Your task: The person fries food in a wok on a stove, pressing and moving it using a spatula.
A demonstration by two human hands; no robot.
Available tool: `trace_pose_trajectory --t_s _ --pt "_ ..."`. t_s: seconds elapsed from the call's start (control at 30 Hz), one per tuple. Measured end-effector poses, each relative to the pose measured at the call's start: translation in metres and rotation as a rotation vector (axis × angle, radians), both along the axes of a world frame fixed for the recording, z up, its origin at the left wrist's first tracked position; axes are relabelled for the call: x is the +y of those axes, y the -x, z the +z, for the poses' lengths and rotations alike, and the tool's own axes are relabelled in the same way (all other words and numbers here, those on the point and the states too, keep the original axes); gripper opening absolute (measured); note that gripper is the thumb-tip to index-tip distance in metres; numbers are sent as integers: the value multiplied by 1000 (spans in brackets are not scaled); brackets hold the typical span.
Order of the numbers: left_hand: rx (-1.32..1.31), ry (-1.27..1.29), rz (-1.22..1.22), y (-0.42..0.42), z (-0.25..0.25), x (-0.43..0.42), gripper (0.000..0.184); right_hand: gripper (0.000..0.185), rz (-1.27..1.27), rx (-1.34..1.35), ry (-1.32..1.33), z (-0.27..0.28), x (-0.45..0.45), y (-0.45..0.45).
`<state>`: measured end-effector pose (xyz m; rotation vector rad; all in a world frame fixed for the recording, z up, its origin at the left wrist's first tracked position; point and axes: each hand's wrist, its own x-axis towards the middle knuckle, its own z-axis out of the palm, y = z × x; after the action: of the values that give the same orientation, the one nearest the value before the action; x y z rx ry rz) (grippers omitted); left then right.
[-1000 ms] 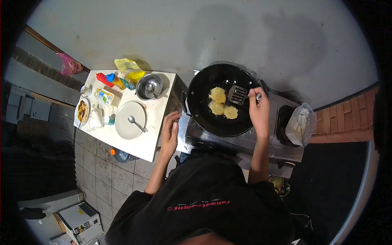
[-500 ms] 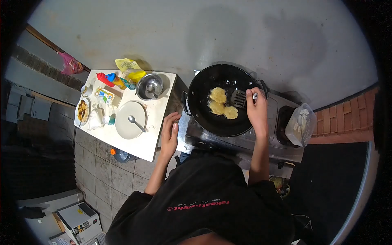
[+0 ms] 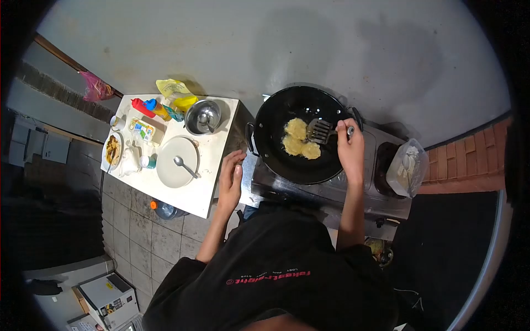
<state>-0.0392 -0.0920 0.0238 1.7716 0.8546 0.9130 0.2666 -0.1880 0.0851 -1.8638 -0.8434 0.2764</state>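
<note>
Right hand (image 3: 350, 149): clamped on the handle of a dark slotted spatula (image 3: 319, 131), its blade at the right side of the fritters; whether blade and food touch is hard to tell. Three flat, round, golden-yellow fritters (image 3: 297, 128): clustered in the middle of a large round black pan (image 3: 273, 160) with two side handles. Pan: on a stainless-steel stove (image 3: 381, 203). Left hand (image 3: 230, 172): fingers loosely apart — near the pan's left handle. Far right: translucent plastic tub (image 3: 407, 168). Left: white rectangular tabletop (image 3: 193, 201) — with round cream plate (image 3: 165, 165), metal spoon (image 3: 185, 167) on it, and shiny steel bowl (image 3: 194, 122) beyond.
</note>
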Motion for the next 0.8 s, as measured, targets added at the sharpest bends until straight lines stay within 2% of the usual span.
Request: trace_pose_trajectory --t_s 0.17,0.27,0.43,0.57,0.77,0.8 --pt "-2 12 7 0 3 -2 33 28 -26 -35 -30 8 0 0" --pt "12 -4 5 -1 2 -2 33 27 -9 -60 64 8 2 -2" --pt "52 -79 -6 -4 6 0 33 27 -3 -16 -22 -2 4 -8" --pt "15 6 13 -4 5 -2 33 29 -18 -24 -72 -2 3 -12" --pt "39 -23 -6 -6 3 -1 32 25 57 -46 64 2 3 -10" --pt "39 -44 -11 -7 3 0 32 26 43 -48 -10 -2 4 -10"
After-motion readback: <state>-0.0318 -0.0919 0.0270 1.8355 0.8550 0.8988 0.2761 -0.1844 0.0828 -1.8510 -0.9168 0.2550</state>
